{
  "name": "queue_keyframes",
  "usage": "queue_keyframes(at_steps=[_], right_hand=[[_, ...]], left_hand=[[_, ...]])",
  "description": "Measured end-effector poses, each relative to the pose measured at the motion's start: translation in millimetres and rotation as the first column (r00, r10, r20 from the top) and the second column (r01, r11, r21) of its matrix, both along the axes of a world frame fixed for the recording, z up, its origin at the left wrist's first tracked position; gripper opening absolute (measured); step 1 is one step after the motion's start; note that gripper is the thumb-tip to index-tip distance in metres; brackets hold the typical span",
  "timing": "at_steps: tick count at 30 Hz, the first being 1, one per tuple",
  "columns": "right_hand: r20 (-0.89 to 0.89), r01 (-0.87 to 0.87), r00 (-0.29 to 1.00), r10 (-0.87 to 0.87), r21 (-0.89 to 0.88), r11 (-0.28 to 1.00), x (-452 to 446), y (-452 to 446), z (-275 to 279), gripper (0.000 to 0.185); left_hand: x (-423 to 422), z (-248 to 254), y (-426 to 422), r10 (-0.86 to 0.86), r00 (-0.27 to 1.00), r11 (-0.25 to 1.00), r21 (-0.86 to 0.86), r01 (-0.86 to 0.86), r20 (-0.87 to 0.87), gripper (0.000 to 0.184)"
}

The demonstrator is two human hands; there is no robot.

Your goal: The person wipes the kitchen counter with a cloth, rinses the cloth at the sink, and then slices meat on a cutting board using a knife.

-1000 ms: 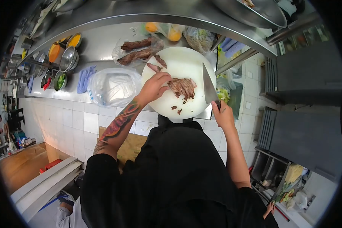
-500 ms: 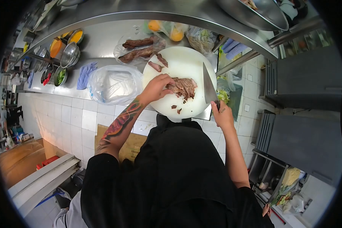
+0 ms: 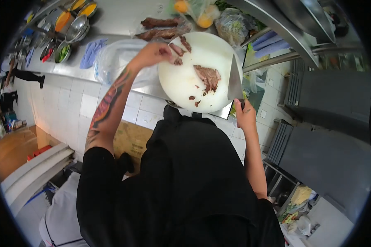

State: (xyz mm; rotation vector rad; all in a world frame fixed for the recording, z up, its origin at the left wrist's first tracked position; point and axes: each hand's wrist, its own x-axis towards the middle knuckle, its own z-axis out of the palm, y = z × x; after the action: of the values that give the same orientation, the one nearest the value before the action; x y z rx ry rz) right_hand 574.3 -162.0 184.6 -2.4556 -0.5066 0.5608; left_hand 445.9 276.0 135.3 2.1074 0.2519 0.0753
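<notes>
A round white cutting board (image 3: 185,86) lies on the steel counter. Sliced brown meat (image 3: 209,77) rests near its middle, with small dark scraps just below. My left hand (image 3: 156,54), blurred, is over the board's left edge, its fingers closed on a small piece of meat (image 3: 177,61). Two longer meat strips (image 3: 185,43) lie beside it at the upper left of the board. My right hand (image 3: 246,116) is wrapped round the handle of a large knife (image 3: 235,80), whose blade lies along the board's right side.
Long meat pieces (image 3: 158,28) lie on plastic behind the board. Left of it are a clear plastic bag (image 3: 115,61), a blue cloth (image 3: 92,52) and metal bowls (image 3: 77,29). Bagged oranges (image 3: 205,20) and bagged greens (image 3: 233,26) stand behind. A steel shelf (image 3: 276,24) overhangs at the right.
My left hand has moved up and left from the sliced meat, and a small piece is now at its fingers. The meat pile is smaller. The view has shifted; the knife stays at the right.
</notes>
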Motion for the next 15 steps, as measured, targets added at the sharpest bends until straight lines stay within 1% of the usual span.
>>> queue_keyframes(at_steps=[1, 3, 4, 6, 7, 8, 10, 11, 12, 13, 14, 15], right_hand=[[-0.041, 0.021, 0.999, -0.021, -0.013, 1.0, 0.5, 2.2, 2.6, 0.045], [-0.049, -0.009, 0.999, 0.007, -0.038, 0.999, 2.2, 4.6, 6.8, 0.045], [-0.054, -0.016, 0.998, 0.013, -0.049, 0.999, 3.9, 5.2, 8.6, 0.045], [-0.053, -0.023, 0.998, 0.019, -0.078, 0.997, 5.2, 7.4, 10.6, 0.045], [-0.057, -0.022, 0.998, 0.017, -0.094, 0.995, 5.2, 8.6, 11.1, 0.045], [-0.051, -0.01, 0.999, 0.006, -0.095, 0.995, 5.1, 9.4, 12.3, 0.045], [-0.009, -0.072, 0.997, 0.071, -0.111, 0.991, 3.5, 13.3, 19.6, 0.044], [-0.029, -0.053, 0.998, 0.049, -0.177, 0.983, 2.0, 16.9, 26.8, 0.045], [-0.018, -0.026, 1.0, 0.024, -0.17, 0.985, 4.3, 12.8, 18.5, 0.045], [0.08, -0.104, 0.99, 0.12, -0.173, 0.979, 9.1, 5.9, 3.4, 0.046], [0.182, -0.17, 0.962, 0.203, -0.182, 0.968, 12.8, 0.2, -2.7, 0.047], [0.082, -0.135, 0.986, 0.148, -0.146, 0.98, 10.2, 6.2, 15.6, 0.049]], left_hand=[[2.3, -5.5, 8.4, 0.018, 1.0, 1.0, -0.014, -0.018, -0.005, 0.02], [7.2, -13.7, 13.3, 0.067, 0.998, 0.998, 0.014, -0.067, -0.012, 0.021], [5.8, -17.5, 9.1, 0.078, 0.997, 0.997, 0.002, -0.078, -0.008, 0.021], [9.8, -21.6, -0.3, 0.165, 0.986, 0.977, 0.137, -0.167, 0.023, 0.022], [11.1, -20.9, -6.1, 0.204, 0.979, 0.965, 0.171, -0.199, -0.013, 0.024], [11.7, -22.7, -11.5, 0.193, 0.981, 0.967, 0.168, -0.189, -0.006, 0.024], [9.7, -32.6, -20.6, 0.298, 0.943, 0.874, 0.356, -0.332, 0.148, 0.029], [8.7, -35.2, -23.4, 0.277, 0.948, 0.879, 0.357, -0.316, 0.158, 0.029], [6.9, -35.7, -24.2, 0.301, 0.935, 0.89, 0.299, -0.345, 0.185, 0.03], [6.5, -35.4, -23.3, 0.319, 0.923, 0.898, 0.243, -0.367, 0.214, 0.032], [5.7, -41.7, -23.4, 0.314, 0.909, 0.897, 0.228, -0.378, 0.274, 0.032], [5.0, -50.0, -21.8, 0.302, 0.892, 0.898, 0.214, -0.384, 0.337, 0.032]])
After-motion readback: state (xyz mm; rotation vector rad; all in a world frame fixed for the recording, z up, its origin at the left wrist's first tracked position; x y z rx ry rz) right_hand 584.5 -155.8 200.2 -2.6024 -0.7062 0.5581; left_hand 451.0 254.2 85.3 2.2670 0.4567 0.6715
